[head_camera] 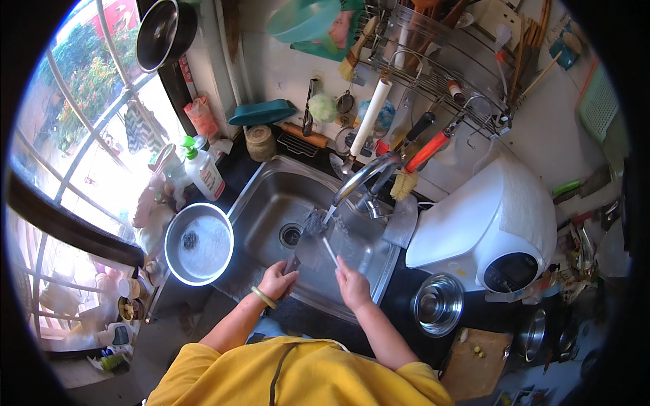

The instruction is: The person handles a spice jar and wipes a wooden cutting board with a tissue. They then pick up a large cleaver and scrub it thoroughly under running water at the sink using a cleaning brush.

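My left hand (277,281), with a bangle on its wrist, grips the dark handle of a broad-bladed kitchen knife (307,255). The blade lies over the stainless steel sink (264,203) and looks faint against the basin. In my right hand (352,285) is the thin white handle of a scrubbing brush (316,222). Its grey, wiry head is just beyond the blade, beneath the spout of the curved faucet (363,175). Water appears to run from the spout onto the brush head. The drain (291,235) shows left of the blade.
Left of the sink stand a metal pan (199,243) with a dark scrubber inside and a pump bottle (203,172). To the right are a white appliance (472,223), a steel bowl (437,304) and a cutting board (475,365). A wire rack (431,76) hangs above.
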